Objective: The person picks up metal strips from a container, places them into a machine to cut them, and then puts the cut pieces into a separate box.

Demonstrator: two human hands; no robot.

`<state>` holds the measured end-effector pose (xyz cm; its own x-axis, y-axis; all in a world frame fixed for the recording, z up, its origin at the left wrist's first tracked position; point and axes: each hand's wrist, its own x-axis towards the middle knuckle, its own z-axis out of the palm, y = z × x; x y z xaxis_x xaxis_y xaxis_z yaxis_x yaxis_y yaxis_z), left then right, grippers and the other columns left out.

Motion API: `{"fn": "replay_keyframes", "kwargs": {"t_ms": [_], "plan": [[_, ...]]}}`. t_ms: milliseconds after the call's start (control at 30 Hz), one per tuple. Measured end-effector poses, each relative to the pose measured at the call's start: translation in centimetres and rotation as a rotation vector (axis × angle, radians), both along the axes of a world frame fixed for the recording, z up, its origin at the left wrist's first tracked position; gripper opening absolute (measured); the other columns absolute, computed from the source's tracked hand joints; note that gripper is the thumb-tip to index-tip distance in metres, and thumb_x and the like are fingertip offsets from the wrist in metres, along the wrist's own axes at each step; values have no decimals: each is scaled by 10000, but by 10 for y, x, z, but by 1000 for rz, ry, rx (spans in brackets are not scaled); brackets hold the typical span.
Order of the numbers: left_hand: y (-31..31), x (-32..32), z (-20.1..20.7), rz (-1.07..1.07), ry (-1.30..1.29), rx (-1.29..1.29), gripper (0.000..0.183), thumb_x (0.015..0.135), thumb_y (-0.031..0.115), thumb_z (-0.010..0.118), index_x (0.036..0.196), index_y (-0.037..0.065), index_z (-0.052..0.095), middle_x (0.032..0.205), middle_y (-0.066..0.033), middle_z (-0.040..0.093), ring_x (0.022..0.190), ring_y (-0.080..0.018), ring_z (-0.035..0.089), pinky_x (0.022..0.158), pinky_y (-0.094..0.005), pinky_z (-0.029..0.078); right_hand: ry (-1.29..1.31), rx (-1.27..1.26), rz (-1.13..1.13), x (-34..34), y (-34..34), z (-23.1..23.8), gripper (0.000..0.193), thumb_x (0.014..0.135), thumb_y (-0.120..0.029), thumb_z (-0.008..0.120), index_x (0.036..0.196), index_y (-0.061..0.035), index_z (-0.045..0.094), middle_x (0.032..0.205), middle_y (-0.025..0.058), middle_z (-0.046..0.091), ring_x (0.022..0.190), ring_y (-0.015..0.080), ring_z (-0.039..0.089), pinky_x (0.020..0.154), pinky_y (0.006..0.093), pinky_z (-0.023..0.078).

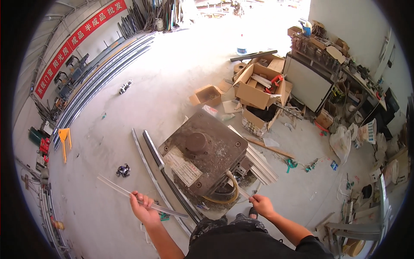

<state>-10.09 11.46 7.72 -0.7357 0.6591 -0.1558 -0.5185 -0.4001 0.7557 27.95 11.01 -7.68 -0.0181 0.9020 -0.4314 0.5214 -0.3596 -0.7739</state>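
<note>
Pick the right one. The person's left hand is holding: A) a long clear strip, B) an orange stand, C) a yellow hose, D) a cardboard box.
A: the left hand is closed around a long clear strip that juts out to both sides of the fist, above the concrete floor.

The clear strip (142,201) passes under the fingers of the left hand (143,210), hiding its middle. The small thing pinched in the right hand (261,204) is too small to identify. The dark clump (123,170) on the floor (129,116) is too blurred to name.
</note>
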Motion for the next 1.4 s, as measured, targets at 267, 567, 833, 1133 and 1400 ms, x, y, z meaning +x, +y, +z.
{"fn": "replay_keyframes", "kwargs": {"t_ms": [267, 567, 833, 1133, 1400], "plan": [[2, 40, 0, -65, 28, -19, 173, 936, 274, 483, 889, 108, 476, 667, 32, 403, 518, -53, 333, 438, -200, 272, 2, 76, 68, -1, 2, 10, 291, 873, -341, 518, 835, -71, 617, 759, 170, 603, 741, 366, 567, 640, 433, 440], [-58, 113, -13, -1, -28, -117, 176, 926, 277, 497, 876, 108, 488, 664, 30, 427, 510, -62, 342, 443, -203, 283, 234, -34, 259, 11, 10, 3, 252, 902, -242, 474, 820, -9, 521, 633, 109, 585, 565, 247, 579, 563, 375, 451], [-106, 131, -16, 79, -78, -178, 176, 927, 257, 492, 868, 92, 497, 657, 16, 433, 507, -67, 343, 437, -201, 271, 198, -8, 388, 38, 20, -13, 265, 850, -283, 571, 846, -27, 640, 687, 65, 613, 621, 188, 593, 601, 331, 464], [-97, 130, -13, 50, -101, -191, 169, 929, 250, 483, 886, 87, 498, 669, 7, 433, 517, -77, 347, 447, -204, 272, 315, -223, 428, 41, 40, -23, 269, 818, -323, 639, 853, -64, 704, 713, 6, 606, 693, 104, 522, 667, 268, 435], [-99, 118, -24, 28, -127, -203, 175, 935, 252, 472, 901, 83, 498, 677, 3, 438, 525, -82, 354, 454, -210, 276, -59, -271, 708, 84, 22, -8, 286, 753, -371, 678, 858, -107, 712, 678, 14, 642, 629, 108, 551, 635, 292, 446]]}}
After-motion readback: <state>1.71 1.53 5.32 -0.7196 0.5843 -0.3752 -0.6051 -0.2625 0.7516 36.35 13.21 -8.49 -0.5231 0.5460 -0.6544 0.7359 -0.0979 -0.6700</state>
